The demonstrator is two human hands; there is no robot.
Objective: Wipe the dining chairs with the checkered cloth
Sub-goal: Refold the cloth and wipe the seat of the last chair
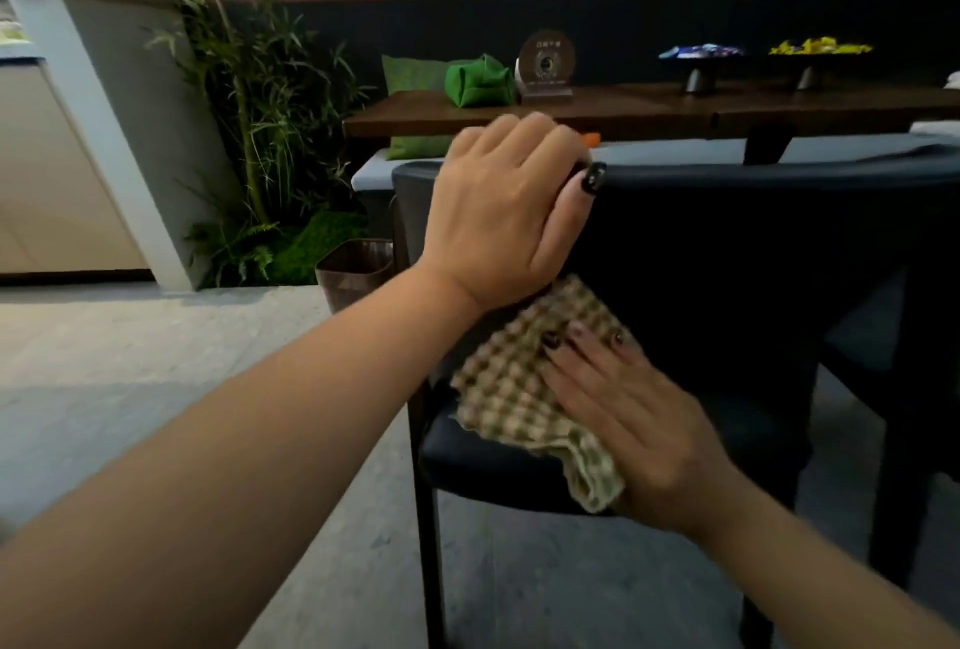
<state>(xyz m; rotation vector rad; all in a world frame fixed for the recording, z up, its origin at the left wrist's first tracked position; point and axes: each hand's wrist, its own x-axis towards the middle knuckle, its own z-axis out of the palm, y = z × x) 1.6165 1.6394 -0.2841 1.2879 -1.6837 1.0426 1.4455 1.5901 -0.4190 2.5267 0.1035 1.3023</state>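
The checkered cloth [524, 388] lies flat against the back of a dark dining chair [727, 243], low on the backrest near where it meets the seat, with one corner drooping over the seat edge. The right hand [634, 420] presses it there with straight, spread fingers, palm down, not gripping. The left hand [511, 212] is curled over the chair's top rail, thumb on the near side, steadying the frame. Judging by this, wiping of this chair is under way on the backrest; whether the top rail, seat and legs have been done cannot be told, as the dark surface shows no wet or clean marks. A second chair [893, 336] shows partly at the right, and it looks untouched at this moment, so at least that one is probably left. Beyond stands a long wooden bench [649, 108] carrying a green bag [478, 79] and two raised dishes, with potted bamboo [270, 92] to the left.
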